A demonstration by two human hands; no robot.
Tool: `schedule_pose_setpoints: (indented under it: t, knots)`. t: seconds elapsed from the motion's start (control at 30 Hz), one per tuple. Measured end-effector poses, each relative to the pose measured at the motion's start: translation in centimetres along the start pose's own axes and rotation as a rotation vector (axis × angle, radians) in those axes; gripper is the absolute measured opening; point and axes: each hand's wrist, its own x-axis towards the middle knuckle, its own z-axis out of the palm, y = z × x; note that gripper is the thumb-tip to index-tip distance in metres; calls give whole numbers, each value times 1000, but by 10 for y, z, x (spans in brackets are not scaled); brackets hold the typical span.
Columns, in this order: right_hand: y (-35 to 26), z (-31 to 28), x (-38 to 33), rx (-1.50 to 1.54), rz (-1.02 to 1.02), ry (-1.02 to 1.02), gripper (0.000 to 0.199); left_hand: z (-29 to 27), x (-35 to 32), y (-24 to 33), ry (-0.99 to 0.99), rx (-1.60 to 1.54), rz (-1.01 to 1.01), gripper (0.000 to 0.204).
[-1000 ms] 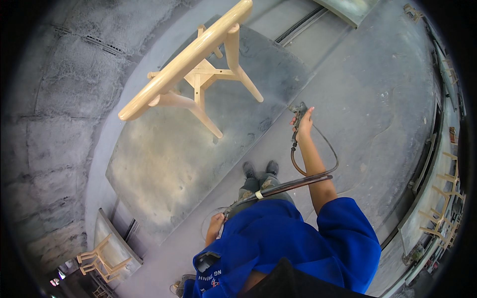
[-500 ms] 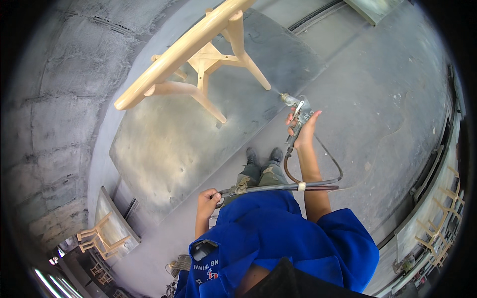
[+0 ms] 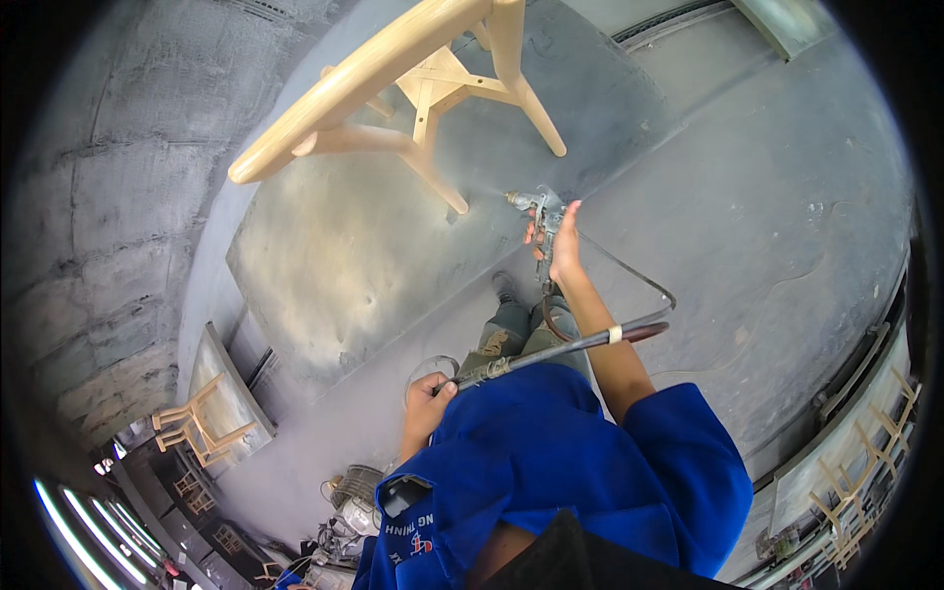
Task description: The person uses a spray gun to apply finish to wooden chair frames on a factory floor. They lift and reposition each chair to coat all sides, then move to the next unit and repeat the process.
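My right hand (image 3: 564, 251) is closed around the grip of a metal spray gun (image 3: 547, 211). Its nozzle points left at a pale wooden chair frame (image 3: 421, 162), close to the lower end of one leg but apart from it. A faint mist shows in front of the nozzle. The chair has a thick curved rail (image 3: 364, 84) nearest me, with legs reaching down toward a large grey panel (image 3: 324, 256). At my waist, my left hand (image 3: 427, 403) grips a dark hose (image 3: 560, 349), which runs across my front and loops up to the gun.
Another wooden chair (image 3: 204, 421) stands on a panel at the lower left. Several wooden frames (image 3: 865, 462) line the right edge. Behind me at lower left is machinery (image 3: 356, 492). A stained grey wall (image 3: 128, 226) rises on the left.
The spray gun has moved left with my right hand, from beside one chair leg toward another. My left hand has shifted slightly right with the hose. The whole view has shifted a little.
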Motion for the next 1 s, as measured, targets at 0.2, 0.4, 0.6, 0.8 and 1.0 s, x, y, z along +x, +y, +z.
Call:
schedule_pose_setpoints:
  t: [0.2,0.4,0.6,0.8,1.0]
  knots:
    - [72,-26,52,-154,130,308,89,-28,-17,13,122,-11,-31,45]
    - [108,-22,46,-328,138,461,83,-85,-16,-5,137,-20,-73,48]
    - [70,49,-61,5,-98,139,90,-143,2,-16,-45,9,67,50]
    - [17,92,-170,293,-337,-91,95,-163,32,-22,-168,-4,164,53]
    - [61,110,-165,316,-403,-38,87,-208,31,-57,-271,-98,153,49]
